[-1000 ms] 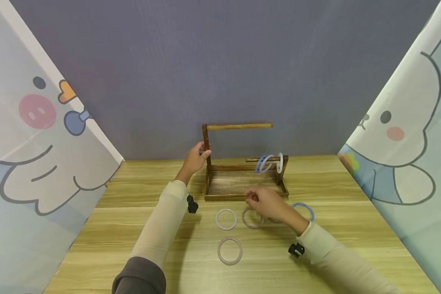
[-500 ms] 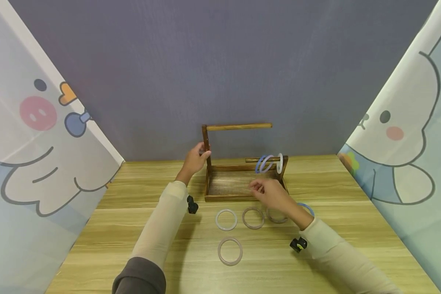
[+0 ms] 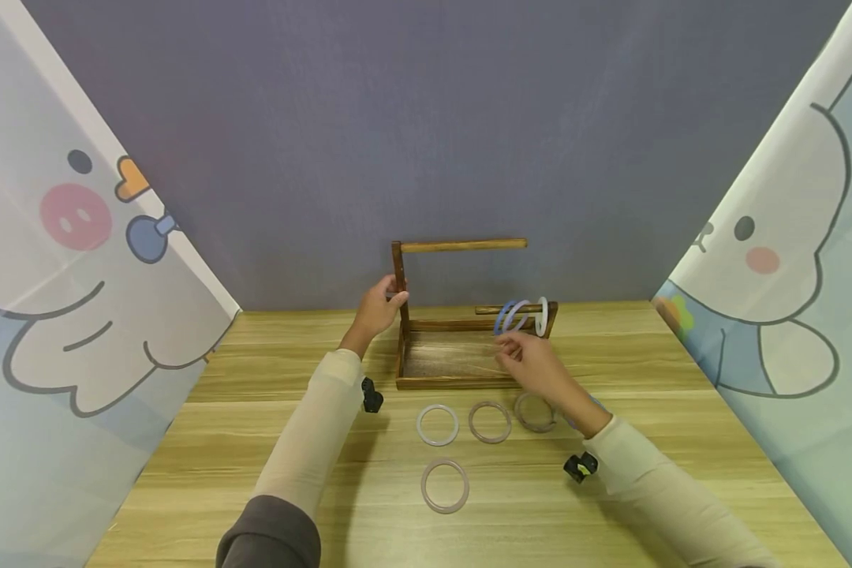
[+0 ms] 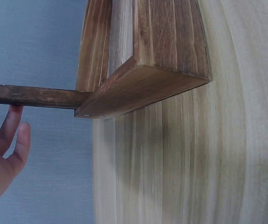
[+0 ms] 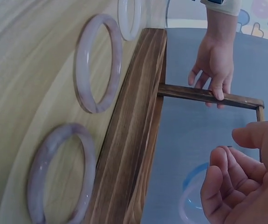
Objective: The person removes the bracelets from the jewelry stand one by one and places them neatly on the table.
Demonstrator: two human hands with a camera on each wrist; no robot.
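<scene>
L hand (image 3: 379, 308) is held out at the far end of a near-straight arm, w/ the left post (image 3: 399, 267) of a wooden stand gripped btwn thumb & fingers: thumb laid on the near side, fingers passed behind. R arm is angled in from the lower R, and R hand (image 3: 534, 366) is held above the tray (image 3: 454, 383) of the stand, back of hand up. Its fingers are loosely curled, thumb set apart from them as seen from R wrist; nothing is held. Whether the hung rings are touched can't be told.

Rings counted: 8 total. 3 are hung on the lower bar (image 3: 488, 310), fixed to the right post (image 3: 553, 315): 1 blue ring (image 3: 498, 322), 1 lilac ring (image 3: 508, 319), 1 white ring (image 3: 546, 317) nearest the post. 5 are laid flat on the tabletop (image 3: 270, 379) in front of the tray: 1 whitish ring (image 3: 437, 407), 3 mauve-brown rings (image 3: 489, 404) (2 in the row, 1 nearer), and 1 bluish ring (image 3: 596, 403) part-hidden by R forearm. Bars: 2, i.e. lower one plus upper bar (image 3: 464, 245), by which no ring is carried.
</scene>
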